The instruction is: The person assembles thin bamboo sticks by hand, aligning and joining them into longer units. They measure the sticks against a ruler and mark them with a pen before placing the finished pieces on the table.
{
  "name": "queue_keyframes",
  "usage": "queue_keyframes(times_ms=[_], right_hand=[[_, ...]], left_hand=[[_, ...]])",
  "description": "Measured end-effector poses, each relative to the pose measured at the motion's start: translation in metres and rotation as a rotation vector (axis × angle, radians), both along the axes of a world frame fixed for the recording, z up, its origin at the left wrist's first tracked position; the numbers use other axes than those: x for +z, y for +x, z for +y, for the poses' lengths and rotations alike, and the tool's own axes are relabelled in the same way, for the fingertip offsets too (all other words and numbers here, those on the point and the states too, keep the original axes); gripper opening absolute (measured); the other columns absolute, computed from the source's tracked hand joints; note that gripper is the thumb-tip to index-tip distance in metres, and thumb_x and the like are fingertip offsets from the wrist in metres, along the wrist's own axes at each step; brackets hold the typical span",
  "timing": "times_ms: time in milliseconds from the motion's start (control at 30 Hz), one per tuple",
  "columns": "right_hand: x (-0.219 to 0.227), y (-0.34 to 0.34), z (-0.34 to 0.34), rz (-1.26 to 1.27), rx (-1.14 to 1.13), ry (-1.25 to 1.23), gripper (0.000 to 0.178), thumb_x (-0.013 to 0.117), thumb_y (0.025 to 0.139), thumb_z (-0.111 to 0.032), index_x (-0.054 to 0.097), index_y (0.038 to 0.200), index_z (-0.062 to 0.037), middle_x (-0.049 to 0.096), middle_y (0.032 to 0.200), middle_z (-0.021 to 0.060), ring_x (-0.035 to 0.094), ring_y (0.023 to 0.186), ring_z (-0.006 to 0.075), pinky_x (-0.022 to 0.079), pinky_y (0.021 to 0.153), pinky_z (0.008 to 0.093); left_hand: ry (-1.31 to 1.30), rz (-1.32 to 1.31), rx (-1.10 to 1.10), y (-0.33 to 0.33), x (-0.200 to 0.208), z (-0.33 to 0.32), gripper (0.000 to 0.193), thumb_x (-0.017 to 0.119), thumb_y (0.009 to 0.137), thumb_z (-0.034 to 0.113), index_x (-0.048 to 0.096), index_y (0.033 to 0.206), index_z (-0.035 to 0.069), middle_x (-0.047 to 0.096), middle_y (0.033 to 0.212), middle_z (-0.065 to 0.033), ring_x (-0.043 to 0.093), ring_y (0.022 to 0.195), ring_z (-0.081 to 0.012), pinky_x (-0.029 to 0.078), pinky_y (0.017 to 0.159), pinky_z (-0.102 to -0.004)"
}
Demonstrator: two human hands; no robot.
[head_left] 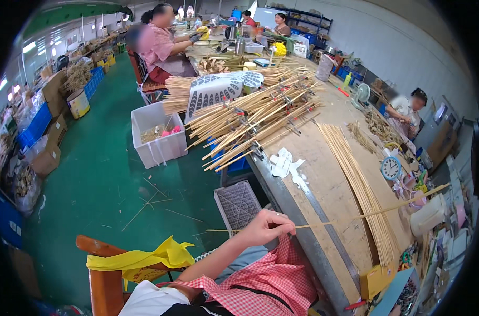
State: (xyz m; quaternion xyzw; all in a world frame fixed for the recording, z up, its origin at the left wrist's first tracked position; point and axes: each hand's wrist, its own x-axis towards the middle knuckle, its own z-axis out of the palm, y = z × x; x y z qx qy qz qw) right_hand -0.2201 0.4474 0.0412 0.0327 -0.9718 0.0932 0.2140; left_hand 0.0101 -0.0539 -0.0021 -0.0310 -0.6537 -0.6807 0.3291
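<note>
My left hand (274, 226) is closed in a pinch round a long, thin bamboo stick (313, 225) near the table's front edge. One end of the stick sticks out to the left over a grey crate, and the rest crosses the tabletop to the right. Below its right part lies a long row of pale bamboo sticks (358, 189), side by side on the wooden table (324, 174). My right hand does not show.
Bundles of clamped sticks (260, 118) jut past the table edge. A white bin (158, 134) and grey crate (238, 204) stand on the green floor. On the table lie a metal ruler (329, 226), white cut-out pieces (287, 166) and a clock (390, 168). Other people sit around the table.
</note>
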Motion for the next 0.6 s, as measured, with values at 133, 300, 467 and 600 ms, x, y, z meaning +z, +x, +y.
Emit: queue_keyframes(times_ms=[133, 300, 467, 600], right_hand=[[0.002, 0.003, -0.006, -0.019, -0.008, -0.012, 0.036, 0.066, 0.09, -0.024, 0.064, 0.108, 0.0072, 0.069, 0.096, 0.0187, 0.064, 0.08, 0.0321, 0.051, 0.077, 0.0407], [0.006, 0.005, -0.003, -0.036, -0.024, -0.021, 0.036, 0.066, 0.089, -0.024, 0.065, 0.108, 0.0072, 0.069, 0.096, 0.019, 0.064, 0.081, 0.032, 0.051, 0.077, 0.0405], [0.01, 0.003, 0.004, -0.039, -0.051, -0.037, 0.037, 0.067, 0.089, -0.024, 0.065, 0.108, 0.0073, 0.069, 0.096, 0.0192, 0.065, 0.082, 0.0319, 0.051, 0.078, 0.0403], [0.015, -0.002, 0.018, -0.036, -0.08, -0.059, 0.037, 0.067, 0.089, -0.024, 0.065, 0.108, 0.0073, 0.069, 0.097, 0.0194, 0.065, 0.082, 0.0318, 0.051, 0.079, 0.0402]], left_hand=[[0.018, -0.01, -0.019, -0.002, -0.006, 0.0, 0.017, 0.063, 0.092, 0.011, 0.071, 0.088, -0.004, 0.065, 0.077, -0.0053, 0.052, 0.062, -0.0078, 0.04, 0.054, -0.0236], [0.013, -0.014, -0.007, -0.003, -0.006, 0.0, 0.017, 0.063, 0.092, 0.011, 0.071, 0.088, -0.003, 0.066, 0.078, -0.0057, 0.053, 0.062, -0.008, 0.041, 0.054, -0.0238], [-0.005, -0.033, 0.029, -0.003, -0.007, 0.001, 0.018, 0.064, 0.092, 0.013, 0.071, 0.088, -0.002, 0.068, 0.079, -0.0062, 0.053, 0.06, -0.0087, 0.042, 0.054, -0.0241], [-0.037, -0.036, 0.023, -0.004, -0.009, -0.001, 0.017, 0.063, 0.092, 0.012, 0.071, 0.088, -0.002, 0.068, 0.079, -0.0056, 0.055, 0.062, -0.0088, 0.044, 0.056, -0.0239]])
